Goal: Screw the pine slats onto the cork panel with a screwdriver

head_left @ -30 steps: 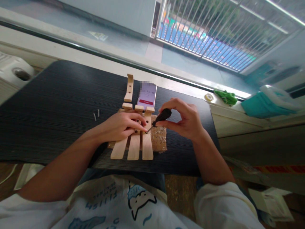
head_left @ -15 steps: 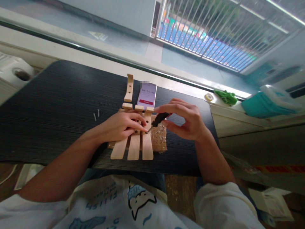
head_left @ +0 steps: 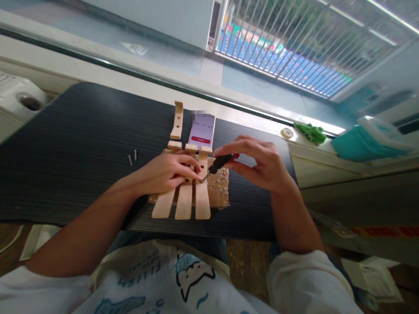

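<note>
Right hand (head_left: 260, 165): fingers curled in on the screwdriver (head_left: 218, 164), thumb and index at its handle; the grip looks loose to me.
Screwdriver: tip at the lower hole of the right slat (head_left: 203, 205), shaft leaning toward the worktop's (head_left: 81, 139) right edge; I cannot tell whether a screw sits there.
Left hand (head_left: 167, 172): fingers parted and slightly bent across the 3 slats, grasping nothing I can see; 1 fingertip is right by the tip.
Slats: on the block (head_left: 218, 189), wide ends toward the worktop's near edge.
Angle: I'd bring the handle more upright, since a leaning tip could slip.
Pressure: I'd push along the shaft while turning, with the left fingers pinning the slat but clear of the tip.
Screws (head_left: 130, 160): 2 lie beyond the left wrist, toward the worktop's left edge.
</note>
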`<state>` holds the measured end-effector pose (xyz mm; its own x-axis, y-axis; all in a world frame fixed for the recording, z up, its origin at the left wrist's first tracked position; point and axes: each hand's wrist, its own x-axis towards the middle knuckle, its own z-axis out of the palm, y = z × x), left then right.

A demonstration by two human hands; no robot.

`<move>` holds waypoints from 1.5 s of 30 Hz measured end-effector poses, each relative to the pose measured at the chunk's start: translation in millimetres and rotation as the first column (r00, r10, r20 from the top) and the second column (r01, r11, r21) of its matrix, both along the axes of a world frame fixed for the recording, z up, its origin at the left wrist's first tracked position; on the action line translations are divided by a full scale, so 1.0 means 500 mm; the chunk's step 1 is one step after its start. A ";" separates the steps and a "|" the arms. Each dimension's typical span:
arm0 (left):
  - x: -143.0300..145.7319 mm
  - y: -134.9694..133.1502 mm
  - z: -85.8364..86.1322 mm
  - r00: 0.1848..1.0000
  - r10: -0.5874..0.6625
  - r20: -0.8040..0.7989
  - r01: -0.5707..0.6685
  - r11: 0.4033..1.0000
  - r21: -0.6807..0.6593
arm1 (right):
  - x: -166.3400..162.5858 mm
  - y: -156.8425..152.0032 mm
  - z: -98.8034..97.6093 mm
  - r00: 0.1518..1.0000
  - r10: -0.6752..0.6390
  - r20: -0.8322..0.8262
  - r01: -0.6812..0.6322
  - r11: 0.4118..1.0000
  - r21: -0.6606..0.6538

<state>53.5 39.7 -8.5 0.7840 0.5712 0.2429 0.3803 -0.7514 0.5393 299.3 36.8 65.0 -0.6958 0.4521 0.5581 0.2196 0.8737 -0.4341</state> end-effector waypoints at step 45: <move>0.000 -0.001 0.000 1.000 -0.004 0.007 0.004 1.000 0.012 | -0.014 0.008 -0.036 0.989 -0.092 -0.116 0.102 0.991 0.082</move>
<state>53.3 39.3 -8.6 0.7846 0.5649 0.2555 0.3733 -0.7595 0.5328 292.3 40.9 46.9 -0.5820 0.4606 0.6702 0.2595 0.8862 -0.3837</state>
